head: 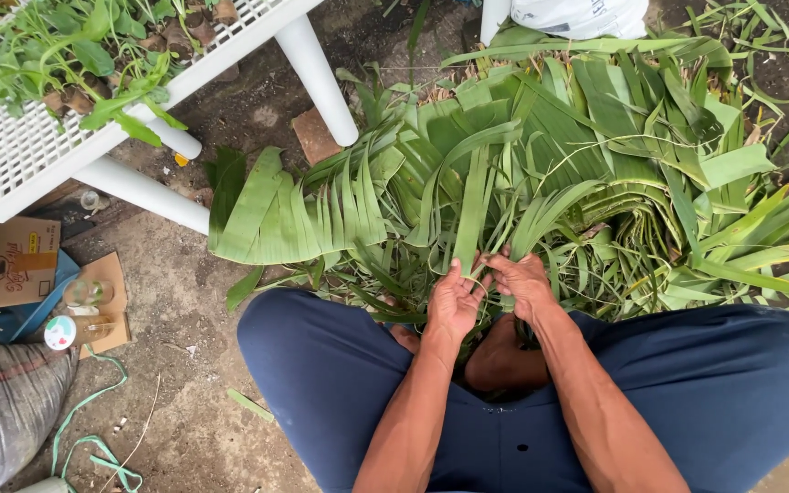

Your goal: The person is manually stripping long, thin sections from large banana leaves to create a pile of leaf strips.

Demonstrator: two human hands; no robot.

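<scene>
A big heap of torn green banana leaves lies on the ground in front of my knees. My left hand is palm up at the heap's near edge, fingers curled around a long green leaf strip. My right hand sits right beside it, fingers pinching the same bunch of strips. Both hands touch each other over my crossed legs in dark blue trousers. A broad shredded leaf spreads out to the left of my hands.
A white perforated plastic table with leafy plants on top stands at upper left, its legs close to the heap. A cardboard box, small bottles, a grey sack and green string lie at left on bare dirt.
</scene>
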